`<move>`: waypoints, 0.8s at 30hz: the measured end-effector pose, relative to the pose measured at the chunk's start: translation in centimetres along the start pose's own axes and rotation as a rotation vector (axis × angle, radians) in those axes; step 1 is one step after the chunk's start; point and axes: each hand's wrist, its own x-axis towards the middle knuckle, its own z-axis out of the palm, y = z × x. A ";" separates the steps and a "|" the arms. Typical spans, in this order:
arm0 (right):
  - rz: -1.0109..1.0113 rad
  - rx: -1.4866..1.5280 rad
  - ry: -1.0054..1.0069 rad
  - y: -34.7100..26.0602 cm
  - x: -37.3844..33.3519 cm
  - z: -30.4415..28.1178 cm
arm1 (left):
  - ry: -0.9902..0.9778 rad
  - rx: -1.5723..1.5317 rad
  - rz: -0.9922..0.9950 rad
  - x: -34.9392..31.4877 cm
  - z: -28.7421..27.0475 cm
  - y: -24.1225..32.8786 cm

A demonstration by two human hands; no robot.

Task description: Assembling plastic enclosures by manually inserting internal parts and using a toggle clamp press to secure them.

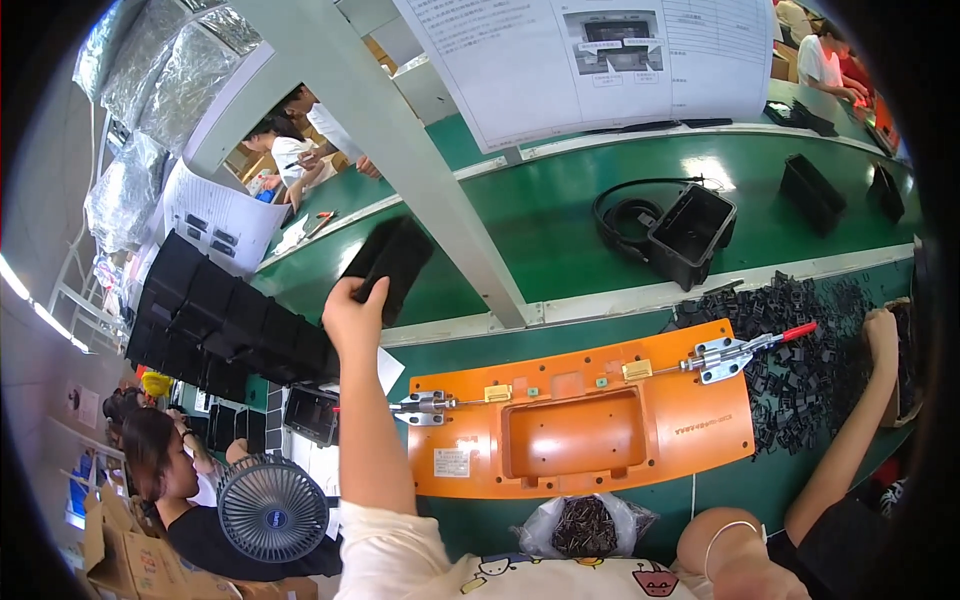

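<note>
My left hand (355, 305) is raised over the green conveyor, its thumb and fingers closed on a black plastic housing (395, 262), which is tilted and slightly blurred. My right hand (722, 540), with a white band round the wrist, is low at the front edge, foreshortened; its fingers are hidden. Between the arms lies an orange fixture (700, 420) with a rectangular recess and red-handled toggle clamps (722, 358). The recess holds no housing. A clear bag of screws (585, 525) sits just in front of the fixture.
Stacked black housings (225, 310) rise at the left, near a fan (272, 508). A cabled housing (690, 230) sits on the conveyor. Small black clips (800, 400) are heaped right, where a co-worker's hand (880, 335) reaches a box. A metal post (400, 150) stands ahead.
</note>
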 end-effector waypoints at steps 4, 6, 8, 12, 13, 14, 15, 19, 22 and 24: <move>-0.015 -0.012 0.026 0.8 -0.3 0.2 | 0.305 -0.235 0.156 -7.7 -4.8 2.5; 0.006 -0.026 0.094 1.1 -0.2 0.8 | 0.357 -0.221 0.356 -11.8 -6.4 2.0; 0.029 -0.035 0.011 0.0 0.7 0.5 | 0.303 -0.245 0.559 -15.3 -6.3 2.8; -0.009 0.065 -0.168 0.5 0.0 -0.3 | 0.008 -0.331 0.802 -19.6 -7.5 3.0; 0.001 0.061 -0.181 0.0 -0.6 -0.7 | -0.071 -0.386 0.875 -19.7 -7.5 3.9; 0.001 0.216 -0.134 -1.1 -1.3 -1.3 | -0.103 -0.472 0.944 -19.7 -6.4 4.7; -0.006 0.386 -0.072 -1.1 -1.0 -1.5 | -0.168 -0.499 0.933 -20.7 -5.8 4.6; 0.106 -0.254 0.072 -1.7 -1.6 -1.6 | -0.330 -0.407 0.863 -20.8 -5.9 3.8; 0.318 -0.508 -0.133 -2.4 0.8 -3.6 | -0.522 -0.433 0.779 -20.0 -5.8 4.8; 0.436 -0.750 -0.111 -2.2 1.1 -4.8 | -0.608 -0.477 0.780 -19.4 -6.5 4.8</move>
